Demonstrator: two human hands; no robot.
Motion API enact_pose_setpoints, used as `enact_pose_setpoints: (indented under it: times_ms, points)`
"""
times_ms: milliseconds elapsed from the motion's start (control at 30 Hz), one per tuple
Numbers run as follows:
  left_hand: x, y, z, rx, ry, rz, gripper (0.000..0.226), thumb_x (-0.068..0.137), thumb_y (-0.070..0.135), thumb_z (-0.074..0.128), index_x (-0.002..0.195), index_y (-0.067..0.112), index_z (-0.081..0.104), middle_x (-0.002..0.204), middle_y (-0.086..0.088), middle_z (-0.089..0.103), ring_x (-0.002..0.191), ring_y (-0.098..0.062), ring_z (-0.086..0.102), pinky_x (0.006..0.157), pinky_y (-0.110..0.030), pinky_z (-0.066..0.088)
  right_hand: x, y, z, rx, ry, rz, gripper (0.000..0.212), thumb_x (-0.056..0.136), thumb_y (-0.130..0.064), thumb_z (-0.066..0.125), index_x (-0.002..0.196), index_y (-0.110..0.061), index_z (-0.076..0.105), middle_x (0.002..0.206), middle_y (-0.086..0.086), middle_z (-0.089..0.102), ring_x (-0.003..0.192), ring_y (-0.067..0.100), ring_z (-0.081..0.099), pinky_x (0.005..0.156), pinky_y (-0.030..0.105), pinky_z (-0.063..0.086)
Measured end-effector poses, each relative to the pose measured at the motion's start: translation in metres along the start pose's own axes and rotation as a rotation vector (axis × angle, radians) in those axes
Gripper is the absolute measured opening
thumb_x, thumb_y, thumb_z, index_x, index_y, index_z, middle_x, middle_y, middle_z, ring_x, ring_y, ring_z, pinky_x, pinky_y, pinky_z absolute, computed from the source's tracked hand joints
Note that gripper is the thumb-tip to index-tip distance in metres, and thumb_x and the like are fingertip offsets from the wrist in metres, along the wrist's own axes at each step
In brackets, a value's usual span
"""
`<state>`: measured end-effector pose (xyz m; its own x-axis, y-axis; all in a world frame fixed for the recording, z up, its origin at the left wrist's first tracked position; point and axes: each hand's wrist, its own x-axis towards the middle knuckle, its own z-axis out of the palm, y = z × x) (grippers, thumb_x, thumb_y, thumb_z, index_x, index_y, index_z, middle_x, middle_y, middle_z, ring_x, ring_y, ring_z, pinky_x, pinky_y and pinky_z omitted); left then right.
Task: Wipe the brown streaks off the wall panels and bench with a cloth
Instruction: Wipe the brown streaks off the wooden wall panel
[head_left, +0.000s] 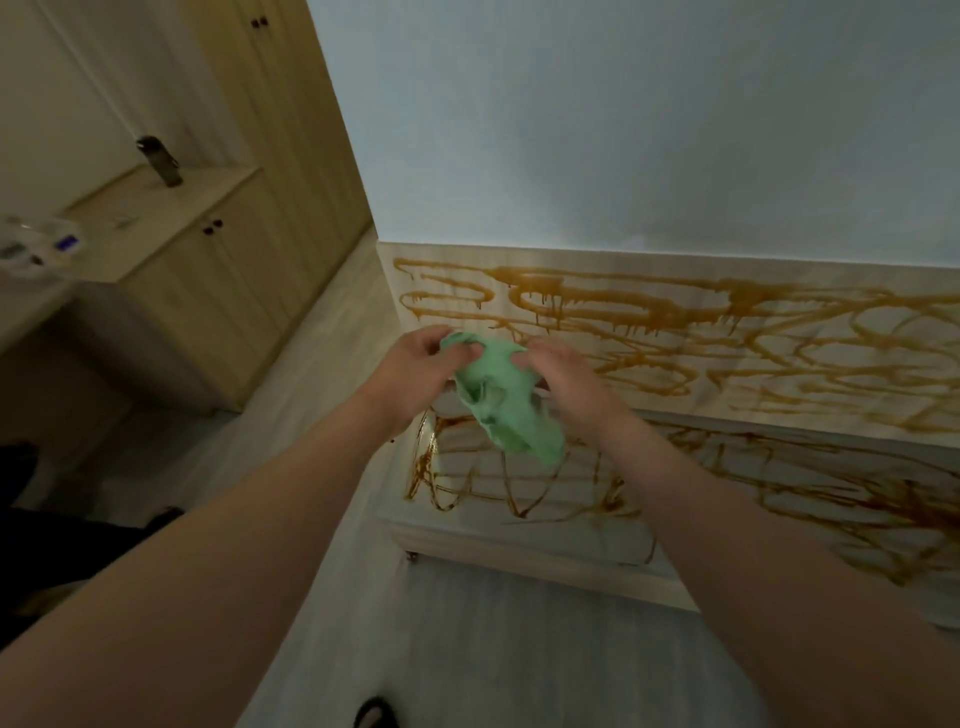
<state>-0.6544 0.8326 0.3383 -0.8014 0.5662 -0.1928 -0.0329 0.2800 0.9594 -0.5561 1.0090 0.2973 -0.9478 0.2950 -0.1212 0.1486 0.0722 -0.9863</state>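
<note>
A crumpled green cloth (506, 400) hangs between both hands in front of the wall. My left hand (415, 369) grips its upper left corner, and my right hand (566, 376) grips its upper right part. Behind them, light wooden wall panels (779, 374) carry brown streaks (613, 306) with drips running down. Below, the pale bench (545, 525) top is scribbled with darker brown streaks (467, 488). The cloth hangs just above the bench's left end, apart from the panel.
A wooden cabinet (171, 270) stands at the left with a dark bottle (161, 161) on top. A tall wooden wardrobe (291, 130) rises behind it. Pale floor (467, 649) lies before the bench. A dark shape (52, 530) sits at the left edge.
</note>
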Motion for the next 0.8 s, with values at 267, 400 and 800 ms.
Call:
enact_pose_setpoints:
  times_ms: [267,400,800]
  points:
    - [0.081,-0.012,-0.084,-0.407,-0.198,-0.033,0.017,0.095,-0.007,0.048,0.107,0.000,0.058,0.119,-0.028,0.068,0.109,-0.037,0.069,0.094,-0.050,0.059,0.078,0.007,0.056,0.375,-0.098,0.223,0.050,0.077,-0.018,0.056,0.126,-0.008,0.057,0.117,0.013,0.063,0.101,0.026,0.063,0.084,0.039,0.056]
    - [0.130,-0.031,-0.129,-0.491,-0.351,-0.015,0.033,0.087,-0.017,0.043,0.078,0.015,0.045,0.115,-0.022,0.065,0.104,-0.033,0.067,0.083,-0.040,0.059,0.108,-0.001,0.091,0.180,0.058,0.219,0.035,0.091,-0.027,0.063,0.119,-0.007,0.071,0.119,0.014,0.073,0.114,0.032,0.068,0.106,0.049,0.053]
    - [0.206,-0.048,-0.178,0.146,-0.687,-0.216,0.077,0.082,0.046,0.081,0.149,0.028,0.046,0.133,0.002,0.062,0.115,-0.018,0.068,0.099,-0.039,0.056,0.154,-0.029,0.114,0.465,0.287,0.081,0.029,0.097,-0.007,0.040,0.078,-0.014,0.061,0.079,-0.002,0.065,0.080,0.017,0.059,0.081,0.036,0.048]
